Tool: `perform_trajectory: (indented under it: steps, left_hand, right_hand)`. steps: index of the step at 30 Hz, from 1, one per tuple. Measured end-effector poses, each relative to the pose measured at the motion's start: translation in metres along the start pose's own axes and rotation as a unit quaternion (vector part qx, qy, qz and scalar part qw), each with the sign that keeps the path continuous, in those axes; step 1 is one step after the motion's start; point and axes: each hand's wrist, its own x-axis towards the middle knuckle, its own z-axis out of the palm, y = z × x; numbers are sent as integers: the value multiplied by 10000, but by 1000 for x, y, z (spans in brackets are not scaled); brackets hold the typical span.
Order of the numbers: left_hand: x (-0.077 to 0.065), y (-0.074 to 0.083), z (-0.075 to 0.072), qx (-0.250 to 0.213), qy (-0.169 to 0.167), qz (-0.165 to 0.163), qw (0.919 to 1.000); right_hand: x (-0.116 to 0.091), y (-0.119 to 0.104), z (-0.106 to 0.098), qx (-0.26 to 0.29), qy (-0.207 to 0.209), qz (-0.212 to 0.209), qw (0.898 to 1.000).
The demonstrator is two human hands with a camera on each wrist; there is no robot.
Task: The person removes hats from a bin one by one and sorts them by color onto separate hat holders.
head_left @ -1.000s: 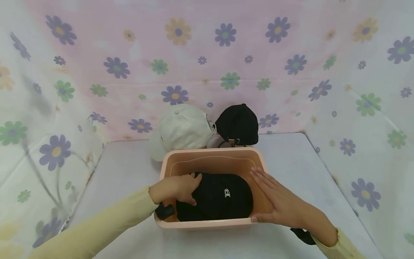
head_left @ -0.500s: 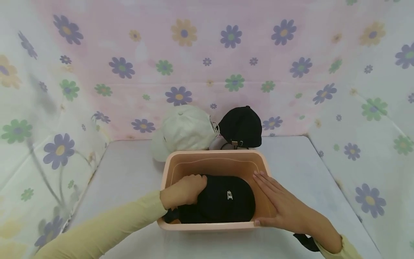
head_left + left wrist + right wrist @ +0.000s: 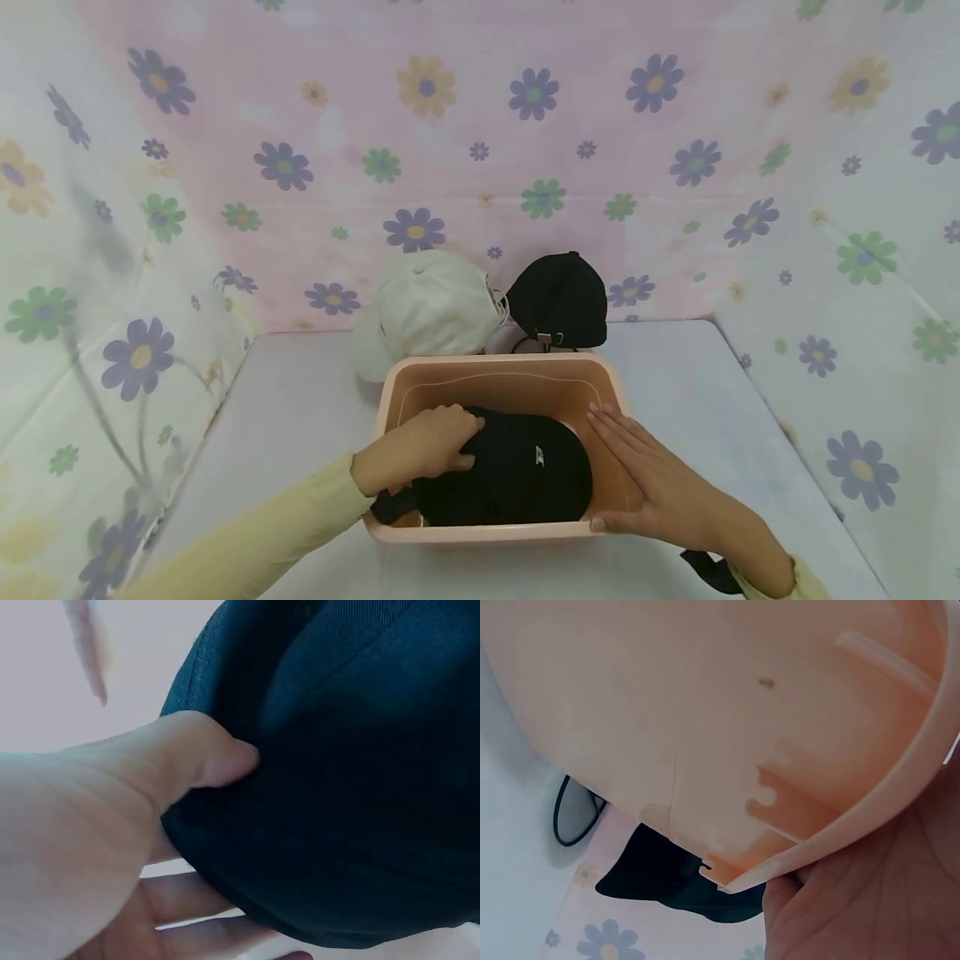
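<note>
A black cap [image 3: 536, 471] with a small white emblem lies inside a peach-coloured plastic bin [image 3: 495, 364]. My left hand [image 3: 431, 442] reaches over the bin's left side and grips the cap's left part. In the left wrist view, the thumb of my left hand [image 3: 176, 757] presses on the cap's dark fabric [image 3: 352, 802] while the fingers lie beneath its edge. My right hand [image 3: 660, 483] rests on the bin's right rim, its fingers straight along the inner wall and its thumb at the front corner. From the right wrist, the bin's outer wall [image 3: 667, 697] shows, the palm against the rim.
Behind the bin sit a cream cap [image 3: 435, 304] and another black cap [image 3: 561, 300] with a strap buckle. A greyish thing [image 3: 504, 340] between them is partly hidden. The pale table [image 3: 300, 400] is enclosed by flower-printed cloth [image 3: 337, 167].
My left hand has shifted its hold on the cap, the fingers curling over its left part. The cap has turned slightly, so its emblem looks narrower. My right hand has kept its place on the rim.
</note>
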Motion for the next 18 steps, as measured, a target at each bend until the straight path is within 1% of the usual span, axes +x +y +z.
perform_trajectory:
  steps: [3, 5, 8, 10, 12, 18]
  left_hand:
    - [-2, -2, -4, -467, 260, 217, 9983]
    - [-2, -2, -6, -677, 352, 489, 9959]
    - [-1, -2, -6, -632, 355, 951, 9928]
    - [1, -1, -6, -525, 258, 1127, 9919]
    - [2, 0, -5, -417, 134, 1122, 9927]
    - [3, 5, -2, -446, -354, 891, 9944]
  right_hand:
    - [0, -1, 0, -1, 39, 0, 10000]
    - [0, -1, 1, -39, 41, 28, 10000]
    - [0, -1, 1, -108, 58, 51, 9999]
    - [0, -1, 1, -98, 58, 78, 9999]
    - [0, -1, 1, -39, 65, 80, 9999]
    - [0, 0, 2, 23, 112, 34, 9999]
